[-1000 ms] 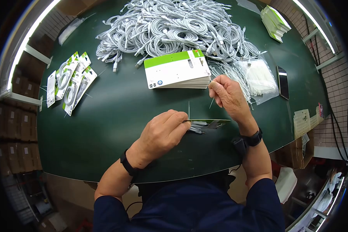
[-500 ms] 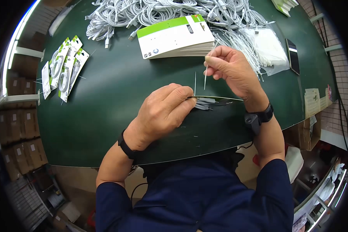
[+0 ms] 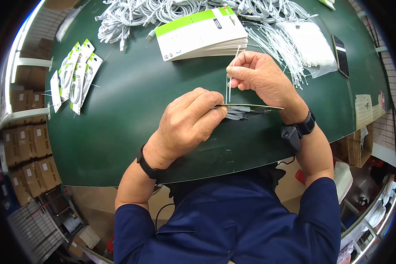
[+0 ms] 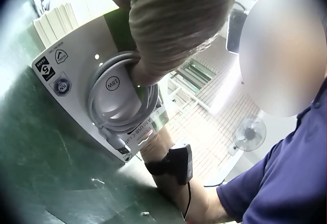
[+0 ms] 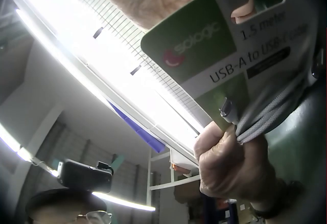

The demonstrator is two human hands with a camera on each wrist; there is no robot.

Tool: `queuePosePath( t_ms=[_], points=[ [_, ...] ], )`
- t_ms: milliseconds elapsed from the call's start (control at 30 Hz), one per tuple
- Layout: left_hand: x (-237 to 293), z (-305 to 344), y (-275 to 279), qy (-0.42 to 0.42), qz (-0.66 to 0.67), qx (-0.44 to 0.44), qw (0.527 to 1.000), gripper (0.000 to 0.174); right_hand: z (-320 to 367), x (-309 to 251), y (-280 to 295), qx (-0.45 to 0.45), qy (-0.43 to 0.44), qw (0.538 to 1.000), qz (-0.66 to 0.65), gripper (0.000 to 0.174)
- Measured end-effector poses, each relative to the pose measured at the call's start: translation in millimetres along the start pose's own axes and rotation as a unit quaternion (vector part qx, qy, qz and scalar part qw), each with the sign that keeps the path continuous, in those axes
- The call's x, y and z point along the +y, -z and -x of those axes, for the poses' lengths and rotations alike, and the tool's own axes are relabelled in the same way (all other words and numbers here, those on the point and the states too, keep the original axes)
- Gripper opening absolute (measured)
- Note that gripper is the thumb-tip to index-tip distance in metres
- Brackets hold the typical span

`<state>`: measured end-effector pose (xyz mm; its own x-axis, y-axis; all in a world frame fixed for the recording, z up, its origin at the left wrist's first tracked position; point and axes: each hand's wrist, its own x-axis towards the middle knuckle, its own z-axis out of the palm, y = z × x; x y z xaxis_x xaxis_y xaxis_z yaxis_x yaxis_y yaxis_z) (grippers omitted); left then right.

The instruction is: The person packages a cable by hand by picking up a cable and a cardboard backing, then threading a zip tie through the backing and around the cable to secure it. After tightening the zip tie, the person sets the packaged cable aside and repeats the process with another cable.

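Note:
My left hand (image 3: 189,119) grips a green-and-white packaging card (image 4: 66,63) together with a coiled grey USB cable (image 4: 94,101), thumb on the cable side. In the head view the card is seen nearly edge-on, with the cable ends (image 3: 237,112) on the side towards me. A thin white cable tie (image 3: 226,90) sticks up from the card's far side, just beyond my left fingertips. Between thumb and forefinger, my right hand (image 3: 266,81) pinches another cable tie (image 3: 238,50), its lower end close to the card and beside the first tie.
Behind the hands stands a stack of packaging cards (image 3: 198,33), with a heap of grey cables (image 3: 163,17) beyond. Loose cable ties (image 3: 279,53), a plastic bag of ties (image 3: 306,42) and a phone (image 3: 341,55) lie at right. Several carded cables (image 3: 77,79) lie at left on the green table (image 3: 110,141).
My right hand has come leftwards and brought its cable tie beside the one standing from the card. The left hand keeps its hold on card and cable. The head view has tilted down.

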<state>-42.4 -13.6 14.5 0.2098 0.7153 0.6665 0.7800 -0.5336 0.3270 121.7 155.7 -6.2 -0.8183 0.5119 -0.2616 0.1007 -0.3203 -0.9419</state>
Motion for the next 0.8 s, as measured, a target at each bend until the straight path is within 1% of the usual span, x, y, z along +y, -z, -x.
queuePosePath(
  t_ms=[333,433,533,633,733,800],
  points=[
    [0.5,-2.0,-0.2,0.005,0.003,-0.001,1.000,0.025,0.1,0.0,-3.0,-0.009,-0.010,0.999,0.034,0.011],
    [0.5,-2.4,0.1,0.008,0.002,-0.003,1.000,0.025,-0.5,1.3,-0.7,-0.018,-0.003,0.999,0.035,0.019],
    [0.1,-2.3,-0.3,0.009,0.003,-0.002,1.000,0.025,-0.5,1.3,-1.1,-0.027,-0.002,0.999,0.040,0.018],
    [0.4,-2.1,0.3,0.015,0.002,-0.008,1.000,0.025,-0.7,0.9,-1.5,-0.065,0.006,0.998,0.000,0.016],
    [0.5,-1.9,0.3,0.017,-0.003,-0.009,1.000,0.025,2.0,-4.2,-1.2,-0.122,-0.007,0.992,-0.018,0.016],
    [0.2,-2.1,0.0,0.016,-0.005,-0.008,1.000,0.026,2.3,-6.0,-0.5,-0.149,-0.002,0.989,-0.002,0.015]
  ],
)
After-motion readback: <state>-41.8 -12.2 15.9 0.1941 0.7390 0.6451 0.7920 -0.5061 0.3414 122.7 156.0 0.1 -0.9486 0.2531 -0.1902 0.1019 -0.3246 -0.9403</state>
